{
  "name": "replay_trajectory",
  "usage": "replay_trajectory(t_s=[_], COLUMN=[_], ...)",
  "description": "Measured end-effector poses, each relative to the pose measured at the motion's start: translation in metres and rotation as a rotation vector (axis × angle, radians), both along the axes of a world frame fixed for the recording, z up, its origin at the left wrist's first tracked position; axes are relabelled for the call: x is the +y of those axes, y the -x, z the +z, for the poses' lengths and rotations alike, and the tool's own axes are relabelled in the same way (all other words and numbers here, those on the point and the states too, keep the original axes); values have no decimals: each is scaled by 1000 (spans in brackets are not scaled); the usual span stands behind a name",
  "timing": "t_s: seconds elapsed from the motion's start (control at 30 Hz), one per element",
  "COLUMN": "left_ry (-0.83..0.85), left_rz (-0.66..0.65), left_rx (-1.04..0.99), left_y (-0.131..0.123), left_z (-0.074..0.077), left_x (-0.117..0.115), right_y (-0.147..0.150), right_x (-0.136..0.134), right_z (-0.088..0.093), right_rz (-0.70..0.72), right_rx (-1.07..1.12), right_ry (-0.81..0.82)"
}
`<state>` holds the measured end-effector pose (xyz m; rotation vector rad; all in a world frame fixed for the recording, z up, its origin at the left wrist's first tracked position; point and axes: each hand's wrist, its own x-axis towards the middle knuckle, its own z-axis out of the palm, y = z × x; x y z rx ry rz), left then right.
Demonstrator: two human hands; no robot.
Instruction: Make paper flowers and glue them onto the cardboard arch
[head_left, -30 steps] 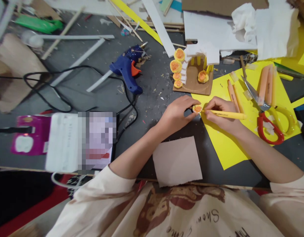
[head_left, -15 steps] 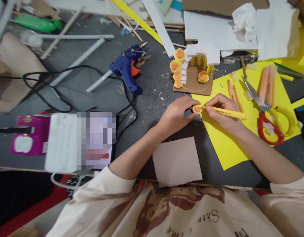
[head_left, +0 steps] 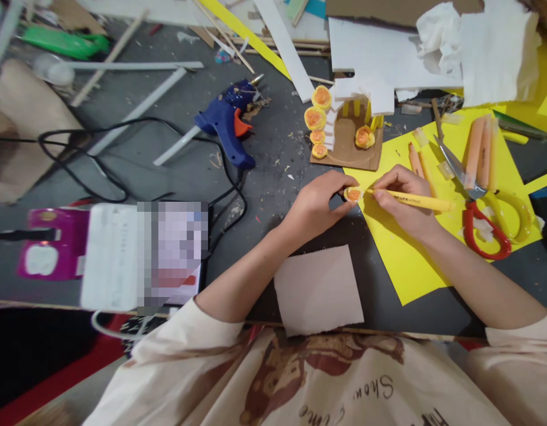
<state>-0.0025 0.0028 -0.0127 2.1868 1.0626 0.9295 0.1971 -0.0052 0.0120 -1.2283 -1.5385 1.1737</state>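
Dark grey tabletop, littered with scraps, carries a small cardboard model with white steps and yellow-and-orange rosettes along its left edge. Just nearer the person than the model, the left hand pinches a small yellow-rimmed disc with an orange middle between thumb and fingers. Beside it, nearer the person and to the right of the model, the right hand grips a yellow marker like a pen, its tip just beside the disc's rim; whether the two touch is too small to tell. Under that hand, a yellow sheet spreads to the right of the model and towards the person. Farther right of the model, red-handled scissors and a cluster of orange markers rest on the sheet. Left of the model lies a blue glue gun; well beyond it on that side is a magenta device. Nearer the person than the model lies a greyish-pink square, and behind the model are white boards
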Motion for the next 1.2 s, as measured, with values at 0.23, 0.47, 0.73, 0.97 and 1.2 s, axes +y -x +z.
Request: replay_trajectory(t_s=[0.23,0.47,0.73,0.97,1.2], left_ry=[-15,12,-9,62,83], left_rz=[0,-41,20,29,34], left_rx=[-34,-15,-50,-27,43], left_y=[-1,0,-4,-4,-3], left_z=[3,3,6,5,7], left_x=[0,-1,-2,0,-1], right_y=[1,2,1,0,1], right_x=[-1,1,0,0,0], right_z=[0,-1,-2,1,0], right_rz=[65,87,-7,100,111], right_rx=[-29,-151,62,67,44], right_ry=[-67,-148,8,72,54])
